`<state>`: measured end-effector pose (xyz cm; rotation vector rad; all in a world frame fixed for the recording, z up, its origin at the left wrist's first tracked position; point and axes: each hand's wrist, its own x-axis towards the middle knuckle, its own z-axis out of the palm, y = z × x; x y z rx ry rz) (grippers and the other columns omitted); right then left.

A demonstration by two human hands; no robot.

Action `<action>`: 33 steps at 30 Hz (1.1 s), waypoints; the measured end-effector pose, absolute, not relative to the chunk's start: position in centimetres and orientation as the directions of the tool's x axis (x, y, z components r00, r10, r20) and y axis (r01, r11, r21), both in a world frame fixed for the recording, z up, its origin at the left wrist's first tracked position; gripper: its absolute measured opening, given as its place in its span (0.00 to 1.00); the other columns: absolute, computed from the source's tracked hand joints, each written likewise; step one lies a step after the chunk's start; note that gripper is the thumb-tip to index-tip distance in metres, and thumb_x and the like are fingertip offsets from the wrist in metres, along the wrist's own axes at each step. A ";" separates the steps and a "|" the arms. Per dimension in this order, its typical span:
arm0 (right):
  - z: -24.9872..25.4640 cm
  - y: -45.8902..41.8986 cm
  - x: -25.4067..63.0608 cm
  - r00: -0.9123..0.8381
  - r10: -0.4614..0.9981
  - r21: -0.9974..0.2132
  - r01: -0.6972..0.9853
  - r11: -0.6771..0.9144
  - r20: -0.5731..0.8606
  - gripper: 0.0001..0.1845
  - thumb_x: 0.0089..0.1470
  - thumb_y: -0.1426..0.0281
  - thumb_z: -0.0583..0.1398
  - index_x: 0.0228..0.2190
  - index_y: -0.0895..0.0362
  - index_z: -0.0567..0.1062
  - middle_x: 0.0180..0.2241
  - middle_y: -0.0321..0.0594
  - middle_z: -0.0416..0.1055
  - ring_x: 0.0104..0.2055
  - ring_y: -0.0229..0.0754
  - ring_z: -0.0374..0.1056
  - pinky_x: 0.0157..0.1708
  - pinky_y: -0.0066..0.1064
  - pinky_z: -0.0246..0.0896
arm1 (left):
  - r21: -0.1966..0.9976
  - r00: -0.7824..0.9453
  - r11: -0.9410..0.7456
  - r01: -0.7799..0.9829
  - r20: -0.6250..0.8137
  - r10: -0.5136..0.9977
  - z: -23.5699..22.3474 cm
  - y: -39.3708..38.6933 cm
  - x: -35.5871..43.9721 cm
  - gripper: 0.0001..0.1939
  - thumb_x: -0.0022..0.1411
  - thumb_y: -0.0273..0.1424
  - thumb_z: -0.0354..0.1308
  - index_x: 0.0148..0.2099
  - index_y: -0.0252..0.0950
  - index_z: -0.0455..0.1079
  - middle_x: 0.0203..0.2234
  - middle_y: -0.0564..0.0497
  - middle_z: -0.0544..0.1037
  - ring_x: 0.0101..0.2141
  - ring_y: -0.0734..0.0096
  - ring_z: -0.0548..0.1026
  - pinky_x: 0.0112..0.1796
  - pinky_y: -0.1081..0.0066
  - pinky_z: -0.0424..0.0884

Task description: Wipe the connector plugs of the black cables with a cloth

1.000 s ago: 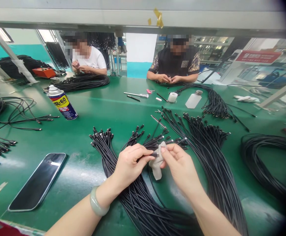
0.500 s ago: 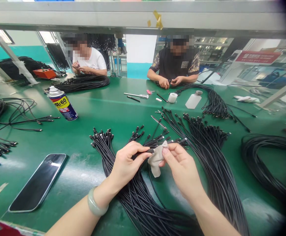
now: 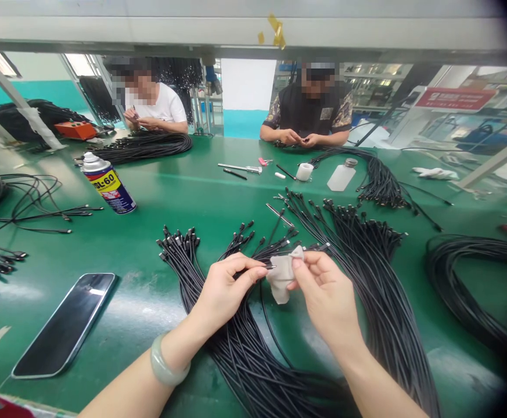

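Note:
Between thumb and fingers, my left hand (image 3: 231,290) pinches a black cable connector (image 3: 271,267), its metal tip pointing right. My right hand (image 3: 329,296) is closed on a small pale grey cloth (image 3: 281,276), which hangs down beside the connector tip; whether they touch I cannot tell. Under my hands lies a bundle of black cables (image 3: 262,360), its plug ends fanned out at the far side. Another cable bundle (image 3: 384,290) curves past my right hand, with many plugs at its far end.
A smartphone (image 3: 64,325) and a spray can (image 3: 109,184) stand to the left on the green table (image 3: 148,302). Farther back are calipers (image 3: 240,168), a tape roll (image 3: 304,172) and a clear bottle (image 3: 342,176). Two people sit opposite. A coiled cable (image 3: 462,290) lies right.
My right hand has shifted slightly right with the cloth, which now hangs differently. The connector in my left hand has turned slightly. The co-worker opposite on the right has brought both hands closer together.

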<state>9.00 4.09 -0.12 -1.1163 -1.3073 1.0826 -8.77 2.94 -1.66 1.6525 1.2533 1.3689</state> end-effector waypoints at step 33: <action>0.7 3.5 8.7 -0.095 0.991 -0.995 0.041 0.096 0.091 0.13 0.57 0.58 0.64 0.32 0.55 0.77 0.26 0.36 0.74 0.23 0.37 0.69 0.25 0.28 0.69 | 0.936 -0.016 -0.252 0.244 0.264 0.965 -1.1 2.6 -8.6 0.09 0.63 0.34 0.62 0.33 0.35 0.79 0.28 0.51 0.80 0.30 0.71 0.76 0.33 0.74 0.70</action>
